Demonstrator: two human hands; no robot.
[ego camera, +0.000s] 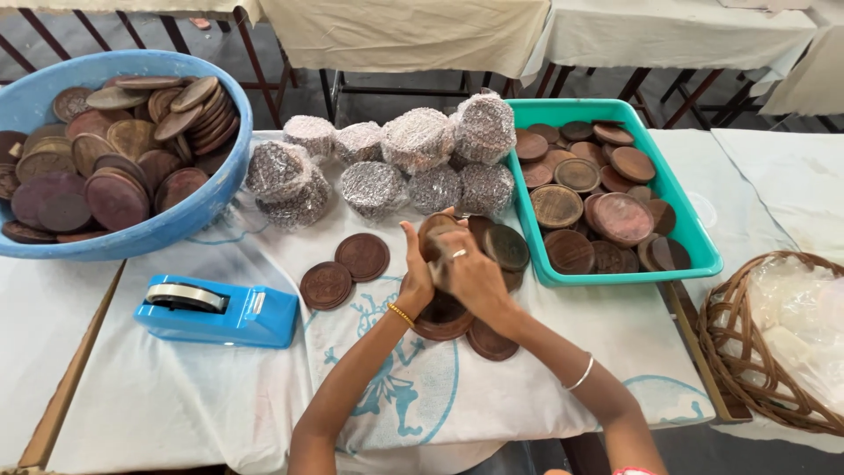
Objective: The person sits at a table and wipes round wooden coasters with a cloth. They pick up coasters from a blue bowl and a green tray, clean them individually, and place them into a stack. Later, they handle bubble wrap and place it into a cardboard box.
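Brown wooden discs (444, 315) lie loose on the cloth-covered surface (176, 396) at frame centre, directly beneath both hands. Left hand (416, 277) and right hand (470, 273) are pressed together, clamped on a round brown disc (437, 231) held upright above the loose ones. Blue tape dispenser (220, 312) sits lower left. Beyond, wrapped bundles (413, 145) stand in a cluster; a teal tray (694, 237) of discs right, a blue basin (167, 224) of discs upper left.
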